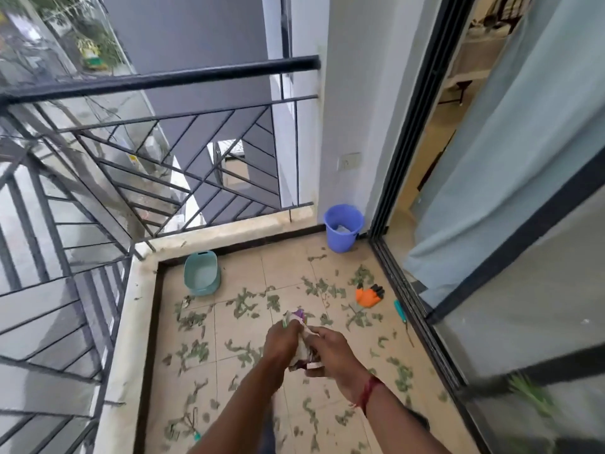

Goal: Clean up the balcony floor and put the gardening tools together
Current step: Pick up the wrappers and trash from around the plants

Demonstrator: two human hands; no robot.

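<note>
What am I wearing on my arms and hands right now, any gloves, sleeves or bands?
Both forearms are bare, with no sleeves in view. The left hand and the right hand wear no gloves; the picture is too blurred to tell whether there are rings. The only thing worn is a red thread band tied round the right wrist.

Left hand (281,343) and right hand (331,353) grip a white-purple bundle (302,337) above leaves (244,306) on the floor (288,270).

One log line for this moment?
left hand, right hand: grip crumpled packet | leaves: strewn on floor | orange gloves, teal tool: near door track
</note>
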